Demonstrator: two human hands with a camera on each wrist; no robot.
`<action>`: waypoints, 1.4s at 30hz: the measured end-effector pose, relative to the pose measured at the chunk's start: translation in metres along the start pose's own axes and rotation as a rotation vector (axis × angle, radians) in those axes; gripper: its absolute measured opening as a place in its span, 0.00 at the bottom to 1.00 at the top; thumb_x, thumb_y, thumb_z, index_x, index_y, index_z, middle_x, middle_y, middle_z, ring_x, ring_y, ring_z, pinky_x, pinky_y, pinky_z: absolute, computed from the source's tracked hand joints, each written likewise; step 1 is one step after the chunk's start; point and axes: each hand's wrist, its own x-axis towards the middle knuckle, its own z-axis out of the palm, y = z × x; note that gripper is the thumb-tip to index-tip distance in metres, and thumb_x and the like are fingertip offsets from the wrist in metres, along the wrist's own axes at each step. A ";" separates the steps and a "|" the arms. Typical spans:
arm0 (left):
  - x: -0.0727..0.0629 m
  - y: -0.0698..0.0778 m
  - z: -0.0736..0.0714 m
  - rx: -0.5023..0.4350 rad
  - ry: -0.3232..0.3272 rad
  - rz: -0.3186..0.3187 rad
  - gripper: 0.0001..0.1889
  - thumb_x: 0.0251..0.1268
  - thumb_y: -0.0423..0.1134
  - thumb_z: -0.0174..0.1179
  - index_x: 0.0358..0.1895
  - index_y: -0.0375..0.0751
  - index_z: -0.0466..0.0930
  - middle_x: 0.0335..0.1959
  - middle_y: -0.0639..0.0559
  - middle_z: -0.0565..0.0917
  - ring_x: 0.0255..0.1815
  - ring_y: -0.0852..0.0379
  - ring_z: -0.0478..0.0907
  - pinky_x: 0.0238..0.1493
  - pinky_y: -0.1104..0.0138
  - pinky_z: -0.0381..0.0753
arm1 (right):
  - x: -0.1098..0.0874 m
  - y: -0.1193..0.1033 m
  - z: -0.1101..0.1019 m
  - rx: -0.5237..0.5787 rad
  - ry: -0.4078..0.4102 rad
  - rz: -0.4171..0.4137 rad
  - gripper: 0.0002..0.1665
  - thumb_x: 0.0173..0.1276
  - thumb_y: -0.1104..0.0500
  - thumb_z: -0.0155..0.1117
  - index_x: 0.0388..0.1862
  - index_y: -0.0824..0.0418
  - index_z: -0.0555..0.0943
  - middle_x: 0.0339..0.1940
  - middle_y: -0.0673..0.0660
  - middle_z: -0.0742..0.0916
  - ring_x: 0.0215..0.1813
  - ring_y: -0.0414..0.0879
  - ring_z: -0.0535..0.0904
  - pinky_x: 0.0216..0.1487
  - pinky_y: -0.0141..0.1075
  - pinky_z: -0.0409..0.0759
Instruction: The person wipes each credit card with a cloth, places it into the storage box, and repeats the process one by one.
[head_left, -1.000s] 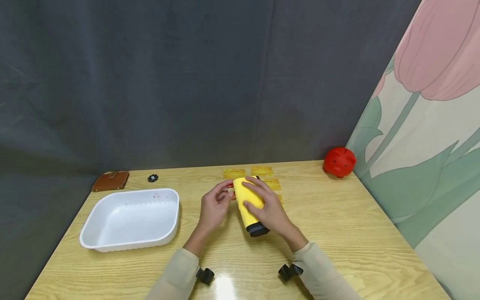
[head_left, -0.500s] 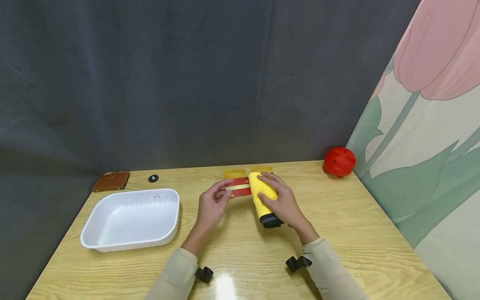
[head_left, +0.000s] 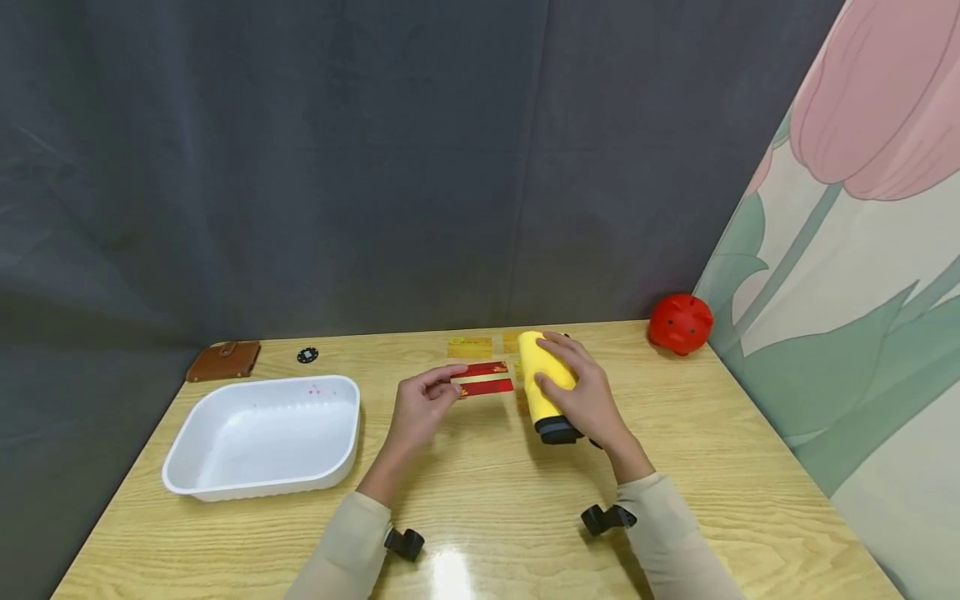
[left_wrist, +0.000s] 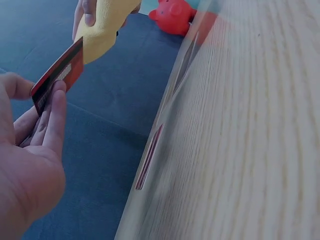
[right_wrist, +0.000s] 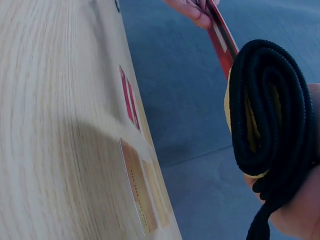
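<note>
My left hand [head_left: 416, 412] pinches one end of a red bank card [head_left: 483, 379] with a pale gold stripe, held above the table. In the left wrist view the card's [left_wrist: 60, 75] dark-striped back shows, thumb on one side and fingers on the other. Just right of the card, my right hand [head_left: 588, 404] grips a rolled yellow cloth [head_left: 543, 379] with a black edge. Head-on in the right wrist view, the cloth [right_wrist: 272, 110] shows its folded dark layers and a loose tail. A narrow gap separates card and cloth in the head view.
Gold cards [head_left: 470, 347] lie near the table's back edge, some partly behind the cloth. To the left are a white tray [head_left: 347, 417], a brown leather wallet [head_left: 223, 362] and a black poker chip [head_left: 307, 355]. A red piggy bank [head_left: 679, 325] stands at back right.
The cloth, at first covering most of the red card, has slid rightward and off it with my right hand, exposing the card. My left hand has stayed nearly in place.
</note>
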 end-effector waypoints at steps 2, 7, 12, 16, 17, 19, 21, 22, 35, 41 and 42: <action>0.000 0.000 -0.001 -0.026 -0.031 -0.005 0.16 0.70 0.27 0.60 0.57 0.37 0.87 0.55 0.34 0.86 0.39 0.66 0.84 0.39 0.71 0.84 | 0.000 0.000 -0.001 0.006 0.005 -0.002 0.31 0.69 0.60 0.72 0.71 0.52 0.79 0.76 0.53 0.76 0.79 0.55 0.68 0.60 0.20 0.73; 0.001 0.001 -0.002 -0.090 -0.126 -0.033 0.23 0.66 0.22 0.58 0.64 0.36 0.82 0.52 0.32 0.84 0.41 0.66 0.80 0.39 0.74 0.82 | 0.001 0.000 -0.003 0.013 0.023 -0.011 0.31 0.68 0.61 0.72 0.70 0.54 0.80 0.76 0.56 0.76 0.80 0.56 0.67 0.61 0.17 0.68; 0.002 -0.001 -0.002 -0.082 -0.106 -0.022 0.23 0.66 0.21 0.57 0.63 0.37 0.83 0.50 0.33 0.86 0.40 0.64 0.81 0.35 0.76 0.79 | 0.001 0.001 -0.004 0.010 0.027 -0.010 0.31 0.68 0.61 0.72 0.70 0.54 0.79 0.76 0.56 0.76 0.78 0.55 0.69 0.61 0.17 0.69; 0.002 -0.003 0.000 -0.087 -0.037 0.008 0.15 0.72 0.23 0.57 0.57 0.33 0.85 0.51 0.30 0.87 0.40 0.62 0.89 0.44 0.63 0.91 | 0.001 0.002 -0.004 0.013 0.030 -0.010 0.31 0.68 0.61 0.71 0.70 0.54 0.79 0.76 0.55 0.76 0.76 0.54 0.71 0.60 0.18 0.69; 0.002 -0.003 0.000 -0.097 -0.030 0.016 0.14 0.73 0.24 0.57 0.56 0.31 0.85 0.50 0.28 0.87 0.39 0.61 0.89 0.46 0.60 0.91 | 0.001 0.002 -0.004 0.012 0.030 -0.012 0.31 0.68 0.61 0.72 0.70 0.54 0.79 0.76 0.55 0.77 0.76 0.54 0.71 0.60 0.18 0.69; 0.002 -0.003 0.000 -0.117 -0.025 0.031 0.12 0.75 0.26 0.57 0.55 0.28 0.85 0.49 0.24 0.86 0.39 0.60 0.90 0.48 0.56 0.90 | 0.001 0.003 -0.004 0.013 0.032 -0.017 0.31 0.68 0.61 0.72 0.70 0.54 0.79 0.75 0.55 0.77 0.76 0.54 0.71 0.60 0.18 0.69; 0.001 -0.002 0.000 -0.125 -0.021 0.041 0.12 0.76 0.29 0.58 0.55 0.25 0.84 0.46 0.23 0.86 0.37 0.60 0.90 0.46 0.57 0.91 | 0.000 0.003 -0.004 0.013 0.032 -0.021 0.31 0.68 0.61 0.72 0.70 0.54 0.79 0.75 0.56 0.77 0.75 0.54 0.72 0.60 0.18 0.69; 0.001 -0.002 0.000 -0.124 -0.016 0.043 0.13 0.75 0.30 0.59 0.55 0.25 0.84 0.44 0.23 0.87 0.36 0.60 0.90 0.45 0.59 0.91 | 0.000 0.003 -0.004 0.013 0.032 -0.022 0.31 0.68 0.61 0.72 0.70 0.54 0.79 0.75 0.56 0.77 0.75 0.54 0.72 0.59 0.18 0.70; 0.002 -0.001 -0.002 0.007 0.172 0.059 0.09 0.70 0.35 0.67 0.39 0.30 0.90 0.23 0.47 0.81 0.21 0.64 0.70 0.23 0.74 0.70 | 0.000 0.002 -0.004 0.018 0.022 -0.014 0.30 0.69 0.61 0.71 0.70 0.55 0.79 0.75 0.55 0.76 0.73 0.53 0.73 0.57 0.19 0.72; 0.004 -0.002 -0.003 0.044 0.231 0.116 0.08 0.68 0.33 0.69 0.42 0.29 0.90 0.40 0.39 0.86 0.38 0.65 0.77 0.39 0.76 0.77 | 0.001 0.002 -0.004 0.029 0.019 -0.011 0.30 0.69 0.61 0.71 0.70 0.55 0.79 0.76 0.58 0.76 0.74 0.54 0.73 0.58 0.18 0.71; 0.004 -0.002 -0.003 0.038 0.233 0.108 0.08 0.68 0.33 0.68 0.42 0.29 0.90 0.42 0.37 0.87 0.39 0.63 0.79 0.40 0.75 0.79 | 0.001 0.002 -0.004 0.028 0.019 -0.009 0.30 0.69 0.60 0.71 0.70 0.55 0.79 0.76 0.57 0.76 0.75 0.54 0.72 0.58 0.18 0.71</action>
